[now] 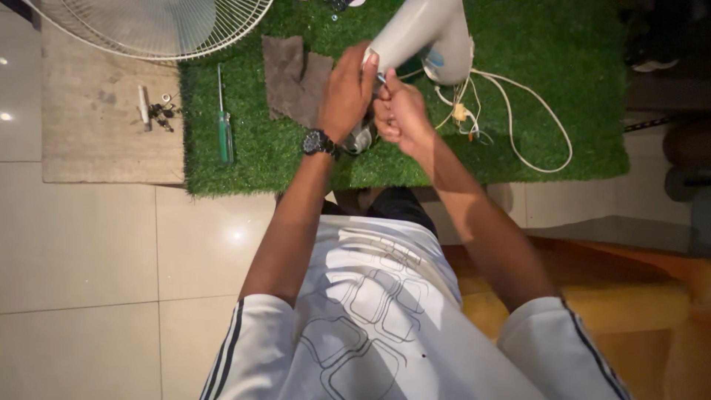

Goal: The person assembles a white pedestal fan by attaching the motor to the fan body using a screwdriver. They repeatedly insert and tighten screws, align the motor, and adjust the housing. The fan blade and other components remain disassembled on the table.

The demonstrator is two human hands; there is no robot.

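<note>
Landmark: green turf mat [563, 89]. Both hands sit over its near-middle. Left hand [346, 92], watch [318, 142] on the wrist, wraps the narrow end of a white fan housing [429, 33]. Right hand [400, 115] is clenched right beside it, fingers pinching something too small to identify. White cable [544, 111] loops over the mat's right side. Brown cloth [292, 78] lies left of the hands, green screwdriver [224, 133] near the left edge. Screws [159, 112] are off the mat on a board; fan grille [148, 26] at the far-left corner.

White short-sleeved T-shirt [385, 311], dark line print of rounded squares on front. Dark double stripes run down both sleeves [229, 348]. Black wristwatch [318, 142] with round dial on left wrist. Dark shorts or trousers [396, 204] partly visible. Forearms bare, no gloves.
</note>
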